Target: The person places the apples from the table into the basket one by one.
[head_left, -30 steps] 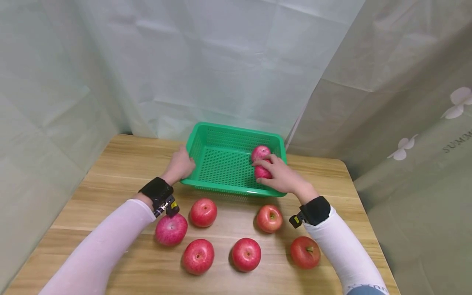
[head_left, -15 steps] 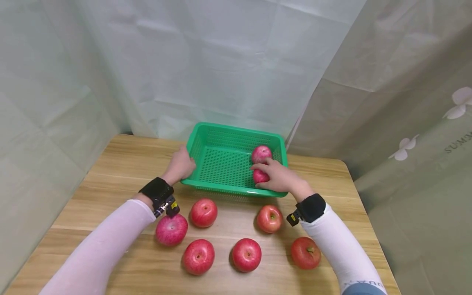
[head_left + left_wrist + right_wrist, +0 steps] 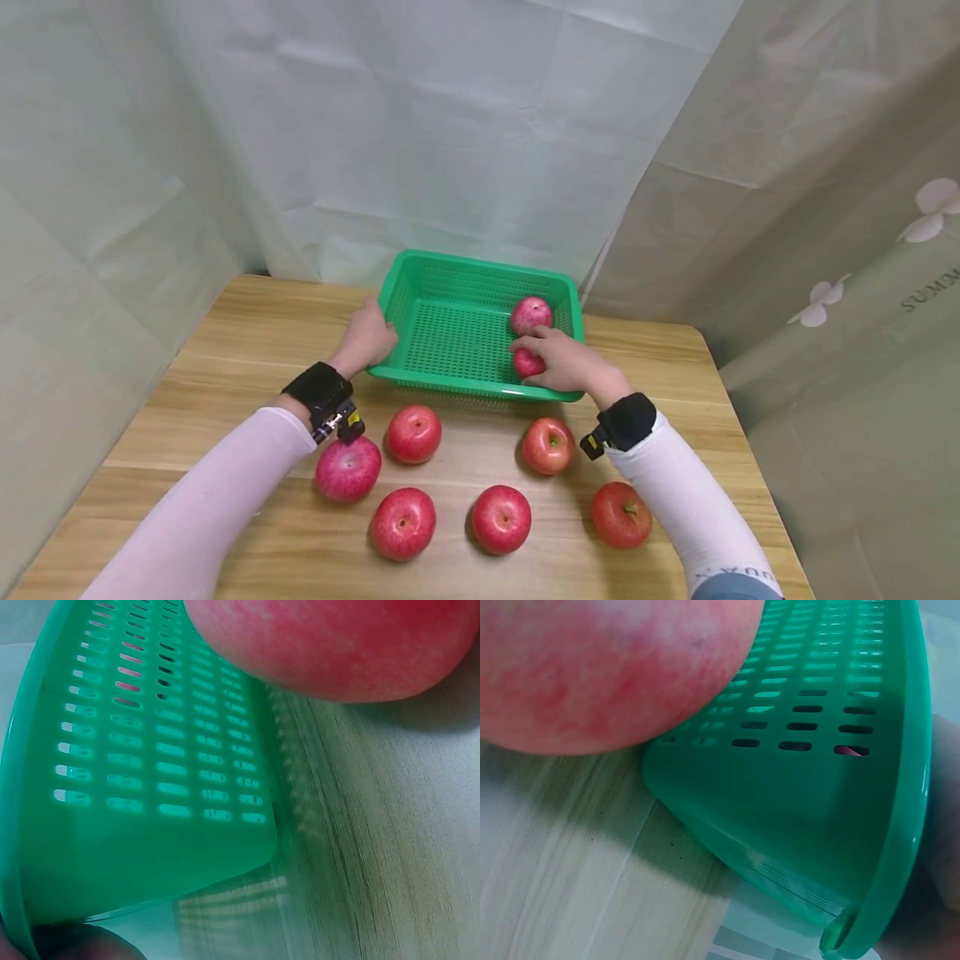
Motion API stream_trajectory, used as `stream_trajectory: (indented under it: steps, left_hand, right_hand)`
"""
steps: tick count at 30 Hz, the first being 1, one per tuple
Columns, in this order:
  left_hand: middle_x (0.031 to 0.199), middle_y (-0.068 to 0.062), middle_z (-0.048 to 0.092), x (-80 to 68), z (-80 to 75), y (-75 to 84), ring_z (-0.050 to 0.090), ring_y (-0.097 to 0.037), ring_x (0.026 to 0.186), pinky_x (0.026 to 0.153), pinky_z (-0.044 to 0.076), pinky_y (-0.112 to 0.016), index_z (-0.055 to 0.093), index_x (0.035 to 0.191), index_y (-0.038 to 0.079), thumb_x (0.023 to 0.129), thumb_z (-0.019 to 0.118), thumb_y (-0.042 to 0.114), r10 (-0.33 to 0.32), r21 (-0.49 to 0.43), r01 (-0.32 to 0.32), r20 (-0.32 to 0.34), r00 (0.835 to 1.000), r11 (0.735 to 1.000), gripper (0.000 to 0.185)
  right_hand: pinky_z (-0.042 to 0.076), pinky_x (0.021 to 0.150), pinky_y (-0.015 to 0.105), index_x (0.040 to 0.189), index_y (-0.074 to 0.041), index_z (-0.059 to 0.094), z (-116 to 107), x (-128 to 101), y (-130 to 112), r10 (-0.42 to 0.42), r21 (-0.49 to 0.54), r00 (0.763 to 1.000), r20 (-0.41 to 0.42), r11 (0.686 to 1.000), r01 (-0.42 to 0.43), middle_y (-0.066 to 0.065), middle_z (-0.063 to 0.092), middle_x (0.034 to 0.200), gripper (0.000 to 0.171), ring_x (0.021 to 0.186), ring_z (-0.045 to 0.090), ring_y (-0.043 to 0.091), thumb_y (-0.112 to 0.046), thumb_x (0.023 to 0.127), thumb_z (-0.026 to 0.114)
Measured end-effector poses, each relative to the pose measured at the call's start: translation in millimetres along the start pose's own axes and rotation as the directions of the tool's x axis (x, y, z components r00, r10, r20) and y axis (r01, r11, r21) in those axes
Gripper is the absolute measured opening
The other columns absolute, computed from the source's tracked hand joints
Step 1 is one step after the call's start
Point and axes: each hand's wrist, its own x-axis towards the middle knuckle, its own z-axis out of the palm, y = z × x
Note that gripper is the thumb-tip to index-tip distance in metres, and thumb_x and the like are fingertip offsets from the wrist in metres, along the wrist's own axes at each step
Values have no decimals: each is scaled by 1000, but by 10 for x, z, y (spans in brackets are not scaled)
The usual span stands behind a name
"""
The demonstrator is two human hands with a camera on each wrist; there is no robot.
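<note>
Right hand (image 3: 564, 363) inside the green basket (image 3: 450, 275), at its 4 o'clock corner, fingers curled over a red apple (image 3: 528, 363) and keeping it low on the basket floor. Probably lowered like this so the fruit does not roll away on the perforated bottom. Just behind, at 12 o'clock from the held one and almost touching it, a second apple (image 3: 532, 315) against the right wall.

Left hand (image 3: 367, 335) on the left rim of the basket, at its 9 o'clock side, fingers bent round the edge. Seemingly there to keep the light plastic basket from sliding on the wooden worktop (image 3: 225, 333). In the left wrist view only a fingertip at the rim, so the exact grip not clear.

In front of the basket, at 6 o'clock, six loose apples in two rows: two near ones (image 3: 414, 434) (image 3: 548, 445) close to the basket wall, and behind them toward the person four more (image 3: 348, 469) (image 3: 403, 523) (image 3: 501, 519) (image 3: 621, 515). All within easy reach, apart from each other. Pale curtain (image 3: 450, 125) behind.
</note>
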Motion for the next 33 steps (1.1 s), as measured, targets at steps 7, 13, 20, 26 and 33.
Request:
stream_trajectory:
  steps: [7, 13, 20, 26, 33]
  left_hand:
    - [118, -37, 56, -2, 16, -5, 63, -38, 88, 65, 55, -40, 20, 154, -20, 106, 43, 8, 1, 9, -1, -6, 1000, 1000, 60]
    - [114, -36, 57, 1, 24, -15, 63, -37, 85, 62, 54, -40, 21, 154, -19, 106, 44, 8, 2, 13, -2, -9, 1000, 1000, 60]
    - [117, -37, 57, 9, 21, -9, 64, -38, 87, 63, 55, -40, 21, 154, -20, 106, 44, 8, 1, 4, -1, -7, 1000, 1000, 60]
    - [118, -38, 56, -4, 23, 1, 63, -38, 88, 65, 56, -41, 22, 153, -20, 105, 45, 7, 2, 9, -2, -12, 1000, 1000, 60]
    - [116, -37, 57, 6, 24, -22, 63, -39, 88, 65, 55, -42, 22, 152, -20, 105, 45, 9, 10, 30, -10, -18, 1000, 1000, 60]
  right_hand:
    - [52, 106, 51, 140, -16, 70, 32, 32, 36, -22, 3, 999, 33, 1000, 22, 14, 58, 145, 51, 126, 59, 32, -20, 91, 84]
    - [50, 109, 50, 138, -17, 71, 43, 58, 50, -28, -4, 999, 43, 1000, 28, 13, 59, 145, 49, 130, 58, 32, -15, 90, 82]
    - [50, 108, 49, 138, -16, 70, 42, 75, 43, -30, -7, 998, 52, 999, 31, 15, 59, 144, 50, 128, 59, 33, -14, 90, 83]
    - [51, 107, 49, 139, -17, 69, 37, 72, 34, -30, -30, 998, 63, 999, 32, 15, 59, 142, 50, 124, 60, 32, -24, 92, 84]
    - [49, 110, 48, 142, -14, 67, 28, 67, 32, -42, -22, 996, 80, 999, 44, 15, 58, 143, 53, 127, 58, 31, -35, 95, 80]
